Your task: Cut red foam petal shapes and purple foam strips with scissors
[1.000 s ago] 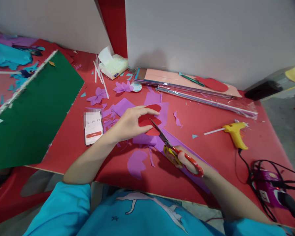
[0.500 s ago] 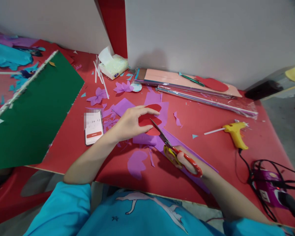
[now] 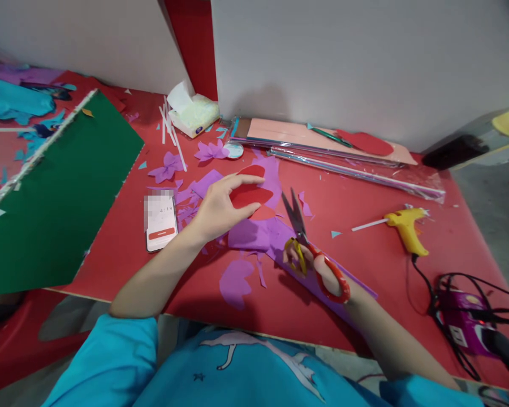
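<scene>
My left hand (image 3: 216,208) is closed on a cut piece of red paper (image 3: 253,198), holding it above the table. Rounded lobes of the paper show between and beyond the thumb and fingers. In my right hand (image 3: 326,276) is a pair of scissors (image 3: 297,219) with one red and one yellow handle loop. Its blades are spread and point away from me, a short way right of the red paper and apart from it. Beneath both hands lie purple paper sheets (image 3: 250,234), and a scalloped purple cutout (image 3: 236,282) rests nearer to me.
A phone (image 3: 161,221) lies left of my left hand. Purple paper flowers (image 3: 168,167), glue sticks (image 3: 173,133) and a tissue pack (image 3: 197,116) are behind it. A green board (image 3: 76,198) overhangs the left. Right: a yellow glue gun (image 3: 408,229), corded purple box (image 3: 466,325).
The scissors have come away from the red paper to the right, and their blades have opened wider. My left hand has shifted slightly left and away from me with the paper.
</scene>
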A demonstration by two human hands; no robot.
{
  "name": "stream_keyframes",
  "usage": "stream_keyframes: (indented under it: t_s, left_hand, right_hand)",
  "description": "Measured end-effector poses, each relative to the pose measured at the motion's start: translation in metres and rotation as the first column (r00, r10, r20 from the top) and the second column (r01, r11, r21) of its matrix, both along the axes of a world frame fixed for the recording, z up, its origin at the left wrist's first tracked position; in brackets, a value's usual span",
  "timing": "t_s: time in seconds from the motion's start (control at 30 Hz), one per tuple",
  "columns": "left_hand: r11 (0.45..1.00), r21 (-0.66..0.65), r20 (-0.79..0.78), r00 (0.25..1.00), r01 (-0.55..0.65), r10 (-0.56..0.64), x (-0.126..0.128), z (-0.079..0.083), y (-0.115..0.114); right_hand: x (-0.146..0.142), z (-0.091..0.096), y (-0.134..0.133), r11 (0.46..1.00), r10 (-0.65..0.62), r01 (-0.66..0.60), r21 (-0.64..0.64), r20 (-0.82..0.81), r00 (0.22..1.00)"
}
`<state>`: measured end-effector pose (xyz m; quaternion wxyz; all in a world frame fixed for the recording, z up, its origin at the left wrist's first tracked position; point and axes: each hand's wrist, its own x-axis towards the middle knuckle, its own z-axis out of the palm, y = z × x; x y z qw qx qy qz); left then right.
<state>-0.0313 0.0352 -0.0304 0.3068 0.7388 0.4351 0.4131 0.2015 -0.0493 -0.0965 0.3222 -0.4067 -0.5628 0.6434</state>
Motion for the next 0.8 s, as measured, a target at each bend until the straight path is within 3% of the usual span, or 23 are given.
stream_keyframes:
  t_s: [0.1,0.17,0.27,0.43,0.57,0.8]
  left_hand:
    - [1.000,0.019,0.005,1.000,0.019,-0.019,0.006,-0.004,-0.004]
    - [0.998,0.031,-0.006,0.999,0.052,-0.052,0.012,-0.007,-0.009]
    - [0.994,0.027,-0.049,0.994,0.103,-0.101,0.023,-0.012,-0.018]
    - [0.996,-0.012,-0.104,0.990,0.089,-0.090,0.038,-0.023,-0.030]
    - [1.000,-0.010,-0.096,0.995,0.020,-0.021,0.043,-0.030,-0.032]
    - [0.994,0.098,-0.100,0.994,-0.045,0.055,0.047,-0.039,-0.033]
  right_hand:
    - [-0.008,0.006,0.006,0.987,-0.140,0.132,-0.088,-0.102,0.985]
    - [-0.014,0.010,0.014,0.975,-0.206,0.197,-0.100,-0.087,0.975]
    - [-0.020,0.014,0.027,0.953,-0.301,0.296,-0.060,-0.119,0.946]
    - [-0.028,0.010,0.042,0.901,-0.418,0.427,0.080,-0.109,0.902]
    - [-0.034,0.005,0.045,0.872,-0.450,0.452,0.186,-0.058,0.891]
    - [-0.037,0.003,0.048,0.843,-0.481,0.481,0.242,-0.061,0.875]
